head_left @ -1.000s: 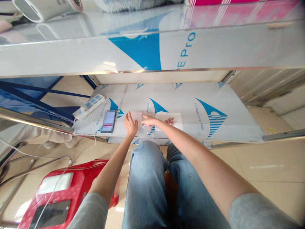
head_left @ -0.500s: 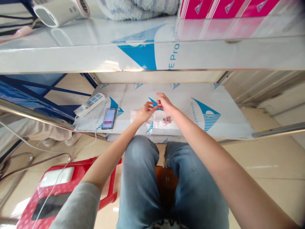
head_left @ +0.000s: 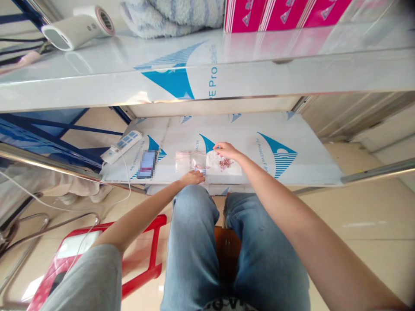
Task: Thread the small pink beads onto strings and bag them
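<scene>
Head view: Left hand point(head_left: 193, 177) lies flat and unclenched at the near edge of a clear plastic bag point(head_left: 184, 160) holding pink pieces point(head_left: 196, 166), on a film-covered shelf point(head_left: 259, 127). Right hand point(head_left: 226, 150), fingers lightly curled, rests at the top of a white sheet point(head_left: 223, 170) bearing a small heap of pink beads point(head_left: 225, 163) (whether it grips anything cannot be told). A power strip point(head_left: 121, 147) lies further left.

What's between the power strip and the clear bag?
The head view shows a pixelated flat item on the film, left of the clear bag.
</scene>
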The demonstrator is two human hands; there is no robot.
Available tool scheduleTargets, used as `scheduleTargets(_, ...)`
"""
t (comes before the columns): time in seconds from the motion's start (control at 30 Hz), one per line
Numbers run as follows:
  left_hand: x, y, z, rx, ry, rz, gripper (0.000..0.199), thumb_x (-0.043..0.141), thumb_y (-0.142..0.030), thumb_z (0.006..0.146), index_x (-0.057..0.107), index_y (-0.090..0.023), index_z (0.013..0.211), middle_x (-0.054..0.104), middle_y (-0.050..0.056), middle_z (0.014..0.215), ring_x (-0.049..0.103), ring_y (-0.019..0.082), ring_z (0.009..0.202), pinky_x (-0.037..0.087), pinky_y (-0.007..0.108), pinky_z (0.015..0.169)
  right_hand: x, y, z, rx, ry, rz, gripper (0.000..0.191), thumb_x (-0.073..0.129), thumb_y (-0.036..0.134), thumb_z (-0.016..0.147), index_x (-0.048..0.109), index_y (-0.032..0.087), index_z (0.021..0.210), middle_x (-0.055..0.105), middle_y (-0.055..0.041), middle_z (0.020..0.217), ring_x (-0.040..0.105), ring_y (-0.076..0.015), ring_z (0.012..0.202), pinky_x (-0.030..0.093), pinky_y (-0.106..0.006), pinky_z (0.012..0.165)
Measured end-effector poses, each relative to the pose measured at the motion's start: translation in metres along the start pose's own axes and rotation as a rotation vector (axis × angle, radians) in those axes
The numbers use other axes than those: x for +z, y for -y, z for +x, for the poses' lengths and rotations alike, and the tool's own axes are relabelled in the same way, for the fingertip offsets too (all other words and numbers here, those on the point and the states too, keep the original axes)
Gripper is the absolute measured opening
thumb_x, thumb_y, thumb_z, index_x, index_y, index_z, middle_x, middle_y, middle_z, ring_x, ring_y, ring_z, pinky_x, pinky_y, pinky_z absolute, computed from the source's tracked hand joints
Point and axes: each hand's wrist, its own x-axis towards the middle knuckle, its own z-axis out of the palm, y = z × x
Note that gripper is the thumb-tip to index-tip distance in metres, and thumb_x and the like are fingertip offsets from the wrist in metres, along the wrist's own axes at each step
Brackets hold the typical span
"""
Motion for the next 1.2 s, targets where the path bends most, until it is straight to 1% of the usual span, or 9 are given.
scheduleTargets(0.13, 0.017, 0.0, 0.0, 0.074, 0.058, 0.149, 0.016, 0.046, -0.021, 0.085, 0.061, -0.016, 0.088, 0.063, 0.007, 0.09, 0.055, 0.015, 0.082, 0.04, 0.025, 0.069, 0.004, 0.005, -0.002, -0.02, 0.054, -0.051, 0.02, 0.054, 0.024, 0.077, 0.064, 0.017, 0.094, 0.066, -0.003, 0.078, 0.055, -0.0093, 0.057, 0.038, -0.018, 0.053)
scheduleTargets(0.27, 0.007, 0.0, 0.004, 0.05, 0.082, 0.071, 0.015, 0.048, -0.017, 0.082, 0.062, -0.015, 0.081, 0.063, 0.007, 0.082, 0.057, 0.015, 0.078, 0.041, 0.025, 0.067, 0.001, 0.004, -0.004, -0.039, 0.109, -0.021, 0.018, 0.055, 0.025, 0.078, 0.063, 0.017, 0.092, 0.065, -0.0028, 0.077, 0.055, -0.0096, 0.056, 0.038, -0.018, 0.051)
scheduleTargets(0.37, -0.018, 0.006, 0.01, -0.101, -0.071, -0.152, 0.016, 0.047, -0.016, 0.08, 0.063, -0.016, 0.081, 0.064, 0.005, 0.081, 0.057, 0.014, 0.076, 0.042, 0.025, 0.069, -0.009, 0.008, -0.007, -0.04, 0.136, 0.05, 0.013, 0.055, 0.022, 0.079, 0.062, 0.016, 0.088, 0.064, -0.0032, 0.075, 0.054, -0.0088, 0.055, 0.039, -0.018, 0.05)
scheduleTargets(0.53, -0.079, 0.016, 0.045, -0.52, -0.44, -0.816, 0.008, 0.061, -0.018, 0.067, 0.064, -0.013, 0.072, 0.062, 0.002, 0.066, 0.053, 0.01, 0.058, 0.042, 0.023, 0.06, -0.028, 0.024, -0.015, -0.013, 0.04, 0.232, 0.012, 0.057, 0.024, 0.08, 0.058, 0.014, 0.075, 0.063, -0.0039, 0.068, 0.054, -0.0083, 0.052, 0.04, -0.018, 0.05)
scheduleTargets(0.6, -0.1, 0.013, 0.064, -0.588, -0.55, -1.112, 0.012, 0.065, -0.021, 0.065, 0.064, -0.012, 0.072, 0.06, 0.001, 0.06, 0.05, 0.008, 0.053, 0.041, 0.023, 0.057, -0.032, 0.028, -0.018, -0.01, 0.005, 0.298, 0.018, 0.056, 0.03, 0.082, 0.058, 0.014, 0.075, 0.064, -0.0049, 0.069, 0.055, -0.0086, 0.054, 0.041, -0.018, 0.051)
scheduleTargets(0.7, -0.116, 0.003, 0.086, -0.593, -0.617, -1.367, 0.014, 0.07, -0.019, 0.06, 0.064, -0.011, 0.069, 0.059, -0.001, 0.056, 0.052, 0.007, 0.052, 0.044, 0.024, 0.062, -0.035, 0.025, -0.024, -0.052, -0.011, 0.371, 0.028, 0.054, 0.041, 0.083, 0.059, 0.014, 0.079, 0.066, -0.0069, 0.076, 0.058, -0.0094, 0.059, 0.043, -0.017, 0.052)
scheduleTargets(0.9, -0.107, -0.007, 0.097, -0.491, -0.581, -1.676, 0.017, 0.074, -0.021, 0.061, 0.065, -0.01, 0.07, 0.066, 0.003, 0.065, 0.062, 0.01, 0.065, 0.047, 0.03, 0.08, -0.038, 0.007, -0.022, -0.142, -0.013, 0.439, 0.032, 0.056, 0.047, 0.08, 0.062, 0.015, 0.081, 0.067, -0.0082, 0.085, 0.062, -0.012, 0.067, 0.047, -0.02, 0.057)
scheduleTargets(1.03, -0.099, -0.002, 0.093, -0.472, -0.57, -1.71, 0.017, 0.074, -0.023, 0.062, 0.066, -0.011, 0.07, 0.067, 0.004, 0.065, 0.062, 0.011, 0.066, 0.047, 0.032, 0.082, -0.038, -0.001, -0.016, -0.196, 0.064, 0.395, 0.031, 0.059, 0.044, 0.079, 0.065, 0.014, 0.079, 0.067, -0.0071, 0.08, 0.061, -0.012, 0.062, 0.048, -0.022, 0.058)
scheduleTargets(1.2, -0.097, -0.002, 0.09, -0.411, -0.516, -1.712, 0.024, 0.076, -0.03, 0.06, 0.068, -0.011, 0.073, 0.068, 0.006, 0.072, 0.062, 0.012, 0.07, 0.047, 0.031, 0.08, -0.04, -0.004, -0.016, -0.212, 0.071, 0.383, 0.027, 0.062, 0.04, 0.076, 0.064, 0.014, 0.072, 0.066, -0.0053, 0.073, 0.061, -0.0125, 0.061, 0.047, -0.022, 0.058)
